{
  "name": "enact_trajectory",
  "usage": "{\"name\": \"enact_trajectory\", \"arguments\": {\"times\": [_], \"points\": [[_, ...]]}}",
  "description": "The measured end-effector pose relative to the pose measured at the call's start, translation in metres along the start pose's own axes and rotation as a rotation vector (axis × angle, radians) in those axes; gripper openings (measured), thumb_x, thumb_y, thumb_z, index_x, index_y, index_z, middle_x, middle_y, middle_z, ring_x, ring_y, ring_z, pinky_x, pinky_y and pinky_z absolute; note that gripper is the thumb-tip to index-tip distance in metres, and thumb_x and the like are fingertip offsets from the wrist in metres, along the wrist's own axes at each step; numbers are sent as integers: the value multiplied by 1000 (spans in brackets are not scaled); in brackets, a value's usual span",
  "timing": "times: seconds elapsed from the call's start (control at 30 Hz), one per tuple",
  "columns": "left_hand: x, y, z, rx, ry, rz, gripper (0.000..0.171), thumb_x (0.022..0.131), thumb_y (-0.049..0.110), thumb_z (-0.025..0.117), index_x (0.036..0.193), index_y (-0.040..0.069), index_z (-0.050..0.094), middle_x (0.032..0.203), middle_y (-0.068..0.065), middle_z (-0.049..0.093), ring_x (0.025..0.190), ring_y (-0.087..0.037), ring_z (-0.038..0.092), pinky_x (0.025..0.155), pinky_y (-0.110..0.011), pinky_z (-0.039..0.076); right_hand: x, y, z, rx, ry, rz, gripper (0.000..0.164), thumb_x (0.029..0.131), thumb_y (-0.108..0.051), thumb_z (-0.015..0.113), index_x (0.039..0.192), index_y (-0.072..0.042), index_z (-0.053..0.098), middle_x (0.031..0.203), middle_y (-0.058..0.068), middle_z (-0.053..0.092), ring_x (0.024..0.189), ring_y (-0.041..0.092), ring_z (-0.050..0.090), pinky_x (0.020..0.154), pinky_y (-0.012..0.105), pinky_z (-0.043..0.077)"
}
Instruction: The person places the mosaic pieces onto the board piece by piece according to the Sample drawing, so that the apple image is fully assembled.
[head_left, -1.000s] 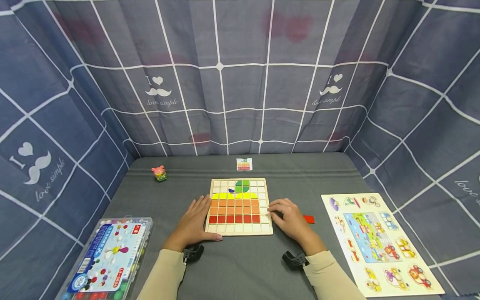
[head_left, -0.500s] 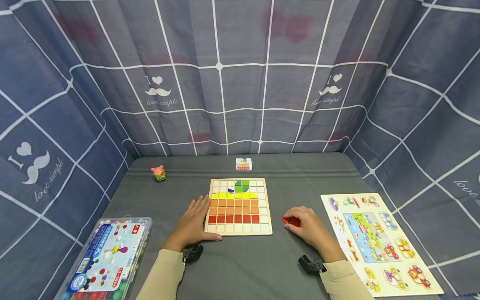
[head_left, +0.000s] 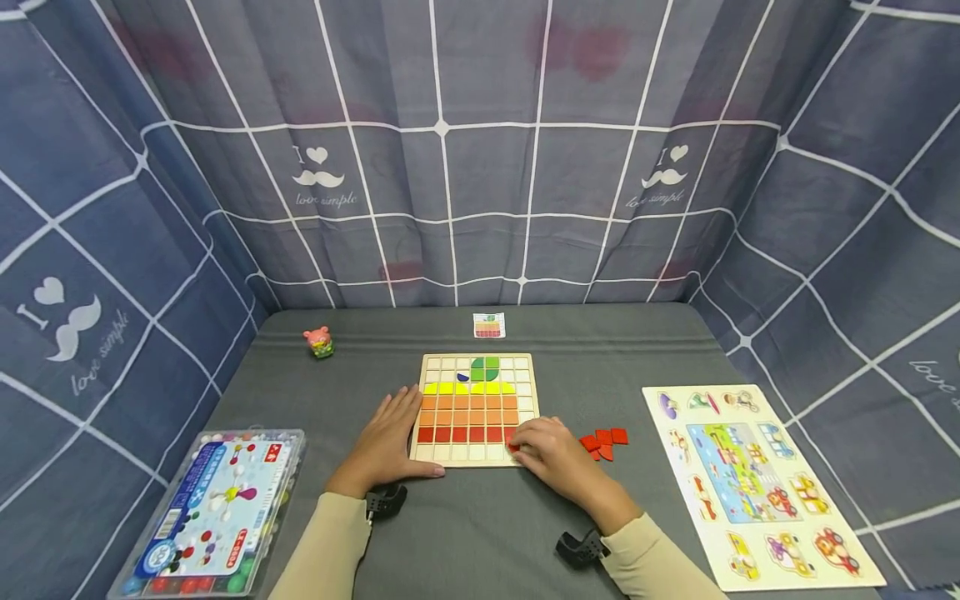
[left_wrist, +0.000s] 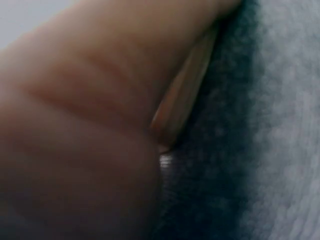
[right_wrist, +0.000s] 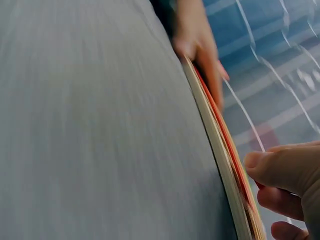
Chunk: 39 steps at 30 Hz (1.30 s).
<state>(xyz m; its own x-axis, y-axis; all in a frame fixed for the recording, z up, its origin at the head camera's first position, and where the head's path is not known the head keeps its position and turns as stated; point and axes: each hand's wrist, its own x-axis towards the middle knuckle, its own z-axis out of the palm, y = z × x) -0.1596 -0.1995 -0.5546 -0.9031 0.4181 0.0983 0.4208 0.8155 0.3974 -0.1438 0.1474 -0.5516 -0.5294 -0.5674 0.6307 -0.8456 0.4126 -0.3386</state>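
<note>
The wooden grid board [head_left: 480,455] lies on the table, bearing green, blue, yellow, orange and red tiles in rows. My left hand [head_left: 387,435] rests along the board's left edge, fingers extended, thumb at the near corner; the left wrist view is mostly blurred skin and cloth. Over the board's right side, at the end of the row of red tiles [head_left: 453,434], my right hand [head_left: 561,460] pinches a small red tile [right_wrist: 259,185] between thumb and finger. Several loose red tiles [head_left: 604,442] lie just right of that hand, partly overlapped by it.
Beyond the board stands a small pattern card [head_left: 489,326]. A pig figurine [head_left: 319,342] is at the back left, with a clear plastic box of coloured balls [head_left: 217,508] in front. A picture puzzle board [head_left: 757,492] lies at the right. Checked curtains surround the table.
My right hand went right to the loose red tiles, then came back left over the board with a red tile pinched. The loose tiles now show spread out. My left hand stayed put.
</note>
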Motion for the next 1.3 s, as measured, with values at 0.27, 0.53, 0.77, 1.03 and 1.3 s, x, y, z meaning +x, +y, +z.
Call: {"name": "enact_trajectory", "arguments": {"times": [0.27, 0.53, 0.77, 1.03, 1.3], "points": [[-2, -1, -1, -16, -8, 35, 147, 63, 85, 82, 164, -6, 25, 170, -21, 21, 157, -38, 16, 126, -55, 11, 48, -37, 60, 22, -95, -59, 12, 89, -4, 86, 99, -9, 81, 104, 0, 74, 100, 13, 67, 84, 35, 55], [-1, -2, -2, -17, -1, 93, 147, 63, 81, 86, 163, -9, 25, 170, -24, 21, 157, -41, 16, 126, -58, 12, 73, -51, 94, -46, -153, -40, 11, 91, -10, 85, 101, -13, 83, 105, -4, 74, 101, 13, 67, 85, 33, 53], [-2, -7, 0, -5, 2, 92, 147, 62, 82, 86, 163, -8, 26, 170, -24, 21, 157, -41, 17, 126, -58, 12, 80, -53, 102, -110, -173, -63, 3, 94, -14, 83, 96, -15, 83, 101, -5, 72, 96, 14, 65, 79, 29, 50], [-2, -5, 1, -8, -5, 73, 149, 62, 83, 85, 163, -7, 25, 170, -23, 21, 157, -40, 16, 126, -56, 12, 62, -51, 86, -84, -111, -49, 4, 94, -11, 81, 97, -13, 81, 107, -2, 70, 101, 16, 64, 84, 35, 52], [1, -2, -2, -29, -41, 11, 152, 60, 87, 81, 166, -3, 20, 172, -19, 17, 159, -34, 10, 127, -51, 6, 14, -15, 29, -92, 85, 33, 13, 85, -3, 86, 95, -7, 80, 102, 5, 73, 95, 21, 67, 77, 43, 50]]}}
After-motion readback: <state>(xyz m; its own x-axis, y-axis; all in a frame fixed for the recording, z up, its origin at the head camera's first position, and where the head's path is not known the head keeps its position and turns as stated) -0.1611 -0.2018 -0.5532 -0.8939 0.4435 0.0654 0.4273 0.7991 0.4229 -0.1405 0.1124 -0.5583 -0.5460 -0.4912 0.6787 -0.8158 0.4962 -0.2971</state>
